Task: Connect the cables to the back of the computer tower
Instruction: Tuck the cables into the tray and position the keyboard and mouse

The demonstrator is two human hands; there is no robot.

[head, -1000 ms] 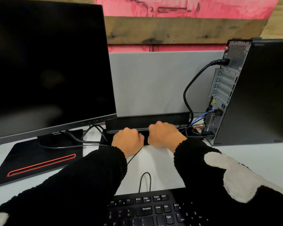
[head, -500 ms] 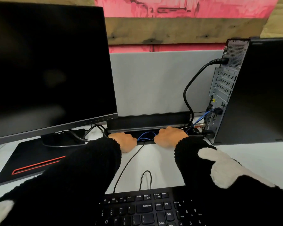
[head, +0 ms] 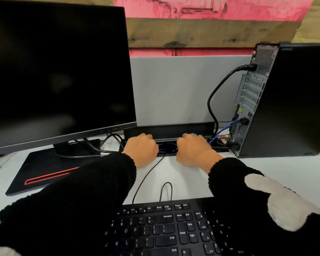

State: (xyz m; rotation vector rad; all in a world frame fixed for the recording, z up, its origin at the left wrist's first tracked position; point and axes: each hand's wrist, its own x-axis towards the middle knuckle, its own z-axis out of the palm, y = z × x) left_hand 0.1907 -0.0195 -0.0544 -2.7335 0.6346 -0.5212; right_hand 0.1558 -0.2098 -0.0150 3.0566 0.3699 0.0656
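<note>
Fingertips of both hands are tucked out of sight at the black hinged cable-tray lid (head: 169,131), so can't tell what the left hand (head: 140,149) or right hand (head: 193,149) grips. The black computer tower (head: 292,100) stands right, its thick black power cable (head: 213,100) and blue cable (head: 222,130) plugged in, on the white desk (head: 188,178) below a grey divider (head: 174,89).

Grey partition (head: 174,89), pink wall (head: 211,6), white desk (head: 266,163)
</note>
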